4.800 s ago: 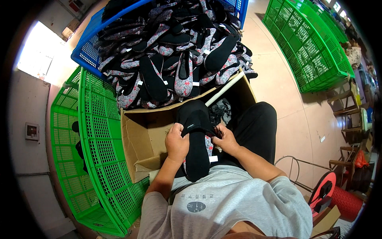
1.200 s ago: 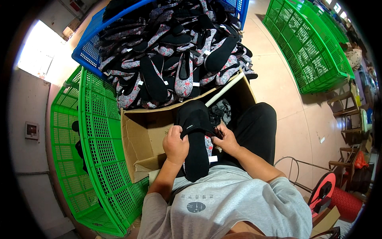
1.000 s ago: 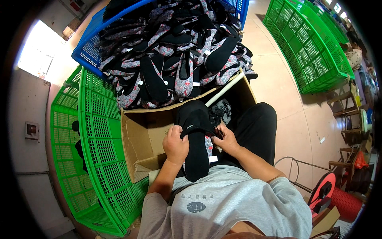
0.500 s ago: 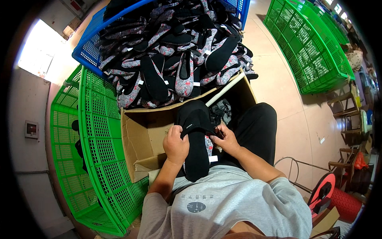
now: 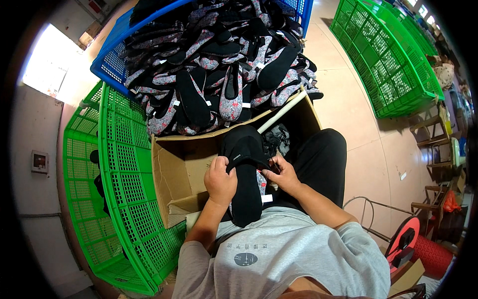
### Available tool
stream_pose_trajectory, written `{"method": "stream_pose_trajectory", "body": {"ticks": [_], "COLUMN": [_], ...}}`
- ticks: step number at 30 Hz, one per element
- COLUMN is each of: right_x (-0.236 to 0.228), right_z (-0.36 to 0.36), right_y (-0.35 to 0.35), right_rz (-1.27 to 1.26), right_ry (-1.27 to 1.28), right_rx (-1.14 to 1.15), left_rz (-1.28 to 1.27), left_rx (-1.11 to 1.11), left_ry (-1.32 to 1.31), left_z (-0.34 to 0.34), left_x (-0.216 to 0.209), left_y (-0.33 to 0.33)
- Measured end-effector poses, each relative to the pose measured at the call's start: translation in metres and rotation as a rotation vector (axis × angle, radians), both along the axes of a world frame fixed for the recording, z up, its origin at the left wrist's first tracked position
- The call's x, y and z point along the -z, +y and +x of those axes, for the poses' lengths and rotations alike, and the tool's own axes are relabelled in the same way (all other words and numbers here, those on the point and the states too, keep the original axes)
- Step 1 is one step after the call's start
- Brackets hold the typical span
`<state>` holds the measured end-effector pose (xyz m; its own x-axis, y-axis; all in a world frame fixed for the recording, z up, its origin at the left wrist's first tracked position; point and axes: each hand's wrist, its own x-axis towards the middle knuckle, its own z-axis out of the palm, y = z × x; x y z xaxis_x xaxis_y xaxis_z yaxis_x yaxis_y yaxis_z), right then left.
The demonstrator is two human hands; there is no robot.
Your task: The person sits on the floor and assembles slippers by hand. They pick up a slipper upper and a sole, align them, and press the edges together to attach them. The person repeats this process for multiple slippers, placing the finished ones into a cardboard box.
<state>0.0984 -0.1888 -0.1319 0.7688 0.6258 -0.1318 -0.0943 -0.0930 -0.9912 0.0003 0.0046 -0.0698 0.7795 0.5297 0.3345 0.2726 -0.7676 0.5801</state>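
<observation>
A cloth shoe (image 5: 246,197) lies over my lap, its black sole facing up. A strip of grey and red floral fabric and a small white tag (image 5: 267,198) show along its right edge. My left hand (image 5: 220,180) is closed on the shoe's left side, thumb pressed against the black material. At the opposite edge, my right hand (image 5: 283,174) has its fingers pinched together. Something small and dark sits between those fingers, too hidden to name. Ahead, a big heap of similar floral shoes (image 5: 231,102) fills and spills over a blue crate (image 5: 107,65).
An open cardboard box (image 5: 169,162) stands before my knees, a white tube (image 5: 281,112) across it and dark crumpled material (image 5: 277,139) inside. Green crates (image 5: 132,184) flank me on the left; another green crate (image 5: 381,62) is far right. Wooden stools (image 5: 430,129) stand at right.
</observation>
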Motion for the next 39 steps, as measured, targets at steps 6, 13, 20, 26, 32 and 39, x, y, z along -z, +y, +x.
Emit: {"method": "stream_pose_trajectory", "body": {"ticks": [6, 13, 20, 26, 32, 39], "right_x": [0.002, 0.001, -0.005, 0.002, 0.000, 0.001], "right_z": [0.001, 0.001, 0.001, 0.002, 0.003, 0.003], "right_y": [0.000, 0.000, 0.000, -0.001, -0.002, -0.002], "right_rz": [0.004, 0.020, 0.010, -0.001, -0.033, 0.005], "right_ry": [0.016, 0.000, -0.004, -0.022, 0.032, 0.014], "right_rx": [-0.006, -0.003, -0.010, -0.010, -0.028, -0.023], "left_rz": [0.007, -0.051, -0.030, -0.032, -0.226, -1.368], "left_rx": [0.002, -0.005, 0.000, 0.010, 0.020, -0.044], "left_ry": [0.002, 0.054, 0.028, 0.029, -0.037, -0.164], "left_z": [0.001, 0.001, 0.002, 0.003, 0.003, 0.002], "left_x": [0.000, -0.004, -0.004, -0.007, -0.002, 0.042], "left_y": [0.000, -0.001, -0.001, -0.002, -0.002, 0.005]}}
